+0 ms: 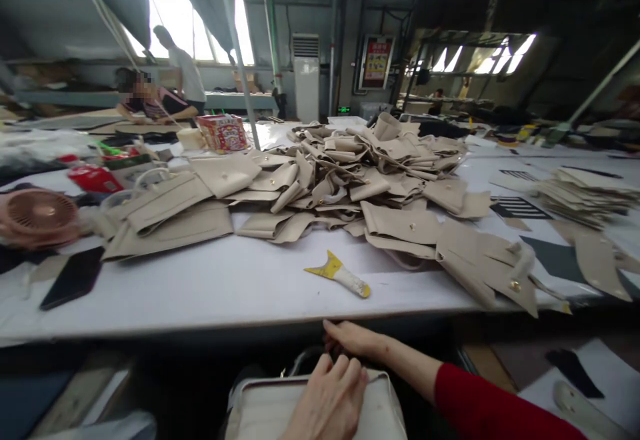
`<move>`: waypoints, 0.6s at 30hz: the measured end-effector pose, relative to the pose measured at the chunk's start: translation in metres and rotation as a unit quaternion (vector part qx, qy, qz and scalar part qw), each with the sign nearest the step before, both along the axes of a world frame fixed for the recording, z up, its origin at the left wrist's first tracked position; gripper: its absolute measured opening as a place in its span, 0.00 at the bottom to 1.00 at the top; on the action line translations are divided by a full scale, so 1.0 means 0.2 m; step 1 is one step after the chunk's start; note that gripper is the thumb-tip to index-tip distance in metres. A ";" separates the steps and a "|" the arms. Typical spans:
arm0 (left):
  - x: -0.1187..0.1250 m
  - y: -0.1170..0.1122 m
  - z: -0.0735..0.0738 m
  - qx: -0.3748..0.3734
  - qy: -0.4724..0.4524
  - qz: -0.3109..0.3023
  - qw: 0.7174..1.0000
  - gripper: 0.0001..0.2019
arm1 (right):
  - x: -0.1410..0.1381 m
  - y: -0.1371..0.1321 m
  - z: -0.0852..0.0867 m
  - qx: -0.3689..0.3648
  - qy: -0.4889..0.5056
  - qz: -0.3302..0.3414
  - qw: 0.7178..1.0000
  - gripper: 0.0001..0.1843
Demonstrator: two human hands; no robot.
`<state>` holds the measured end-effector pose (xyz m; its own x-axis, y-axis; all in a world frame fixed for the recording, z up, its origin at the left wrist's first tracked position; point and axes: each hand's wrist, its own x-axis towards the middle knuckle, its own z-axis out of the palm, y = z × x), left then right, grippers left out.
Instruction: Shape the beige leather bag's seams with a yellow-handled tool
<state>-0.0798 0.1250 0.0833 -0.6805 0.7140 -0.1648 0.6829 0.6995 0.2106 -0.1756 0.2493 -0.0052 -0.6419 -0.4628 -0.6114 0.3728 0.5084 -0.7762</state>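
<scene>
A white bag point(260, 410) with a curved handle point(300, 362) sits low in front of me, below the table edge. My left hand point(330, 401) lies on top of it, fingers together and curled over its upper edge. My right hand point(353, 340), on a red-sleeved arm coming from the right, reaches across to the bag's top, its fingers closed there just under the table edge. What the fingertips pinch is hidden in shadow.
The white table point(225, 287) carries a big pile of beige leather pieces point(350, 173), a yellow-and-white scraper point(340, 275), a black phone point(73, 279), a pink fan point(40, 217), a red box point(223, 132) and a stack of cut pieces point(585, 193). Two other people point(150, 100) work far left.
</scene>
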 end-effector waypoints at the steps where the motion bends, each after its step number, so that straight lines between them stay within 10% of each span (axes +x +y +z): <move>1: 0.00 0.00 0.02 0.002 -0.020 0.006 1.000 0.19 | 0.00 -0.02 0.04 -0.011 -0.004 -0.001 1.000 0.32; 6: 0.01 -0.10 0.10 0.138 -0.088 0.059 0.985 0.14 | 0.09 -0.14 0.18 -0.004 0.017 -0.031 0.999 0.46; 10: -0.06 -0.43 0.08 0.266 -0.215 0.242 0.908 0.10 | 0.14 -0.17 0.18 0.032 0.072 -0.013 0.997 0.48; 14: -0.12 -0.80 -0.12 0.265 -0.294 0.401 0.826 0.19 | 0.15 -0.18 0.15 0.065 0.135 0.024 0.988 0.47; 18: -0.06 -0.83 -0.39 0.291 -0.417 0.447 0.736 0.22 | 0.16 -0.20 0.17 0.088 0.189 0.075 0.975 0.44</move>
